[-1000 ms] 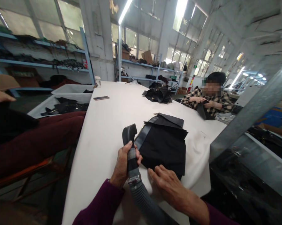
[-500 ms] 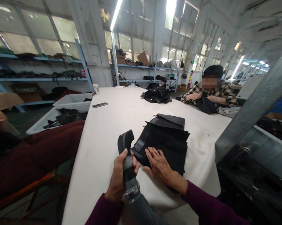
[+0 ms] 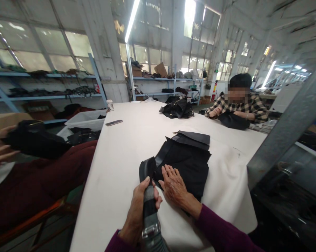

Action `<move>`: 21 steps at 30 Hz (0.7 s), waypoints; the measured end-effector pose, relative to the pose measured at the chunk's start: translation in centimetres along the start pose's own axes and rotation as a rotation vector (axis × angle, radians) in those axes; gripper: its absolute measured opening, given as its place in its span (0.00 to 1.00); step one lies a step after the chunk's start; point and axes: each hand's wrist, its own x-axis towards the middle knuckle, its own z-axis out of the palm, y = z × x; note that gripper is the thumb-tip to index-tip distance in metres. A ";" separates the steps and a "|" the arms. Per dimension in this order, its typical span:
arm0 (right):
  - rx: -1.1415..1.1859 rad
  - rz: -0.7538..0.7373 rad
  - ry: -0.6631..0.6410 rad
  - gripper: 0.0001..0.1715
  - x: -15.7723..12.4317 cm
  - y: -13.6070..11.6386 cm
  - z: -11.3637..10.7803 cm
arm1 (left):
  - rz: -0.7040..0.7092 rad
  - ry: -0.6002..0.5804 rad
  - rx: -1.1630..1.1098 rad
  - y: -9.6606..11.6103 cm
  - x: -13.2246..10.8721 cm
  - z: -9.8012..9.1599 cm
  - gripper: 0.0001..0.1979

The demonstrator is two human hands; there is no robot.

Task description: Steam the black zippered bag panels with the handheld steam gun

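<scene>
My left hand [image 3: 135, 206] is closed around a vacuum hose nozzle [image 3: 146, 167], a bent black head taped grey and clamped to a ribbed hose. The nozzle's head is at the left edge of a black fabric piece [image 3: 186, 155] with a shiny strip along that side; whether it touches the cloth I cannot tell. My right hand [image 3: 175, 183] lies flat on the fabric's lower left part, fingers stretched out. Behind it, a second black piece [image 3: 197, 137] sticks out from beneath the first.
On the white table [image 3: 121, 157] are a phone [image 3: 114, 123], a paper cup [image 3: 110, 105] and a black heap [image 3: 177, 107]. A co-worker [image 3: 260, 106] handles black cloth across the table. At left another person holds a black piece [image 3: 37, 140]. A metal post [image 3: 286, 122] slants at right.
The nozzle has moved right and towards me, up to the fabric's left edge. My right hand stays on the cloth. At left, the seated person's black piece has come up into view.
</scene>
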 end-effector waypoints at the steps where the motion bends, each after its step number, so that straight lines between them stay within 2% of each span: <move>1: 0.014 0.004 -0.003 0.30 -0.2 0.0 -0.1 | -0.012 0.008 0.004 -0.2 0.2 -0.1 0.15; 4: 0.070 -0.035 -0.068 0.29 0.0 0.6 -1.3 | -0.053 0.043 0.016 -0.8 0.6 -0.3 0.15; 7: 0.087 -0.109 -0.208 0.21 1.5 1.8 -3.3 | -0.078 0.085 0.029 -1.2 0.9 -0.2 0.16; 10: 0.010 -0.037 -0.287 0.17 3.3 2.7 -4.4 | -0.091 0.123 0.039 -1.2 1.0 -0.1 0.16; 13: -0.018 0.018 -0.269 0.13 4.0 2.7 -3.9 | -0.084 0.152 0.039 -1.1 1.1 -0.1 0.16; 21: 0.024 0.139 -0.111 0.09 2.3 2.0 -1.6 | 0.062 0.184 0.016 -0.6 1.2 -0.7 0.16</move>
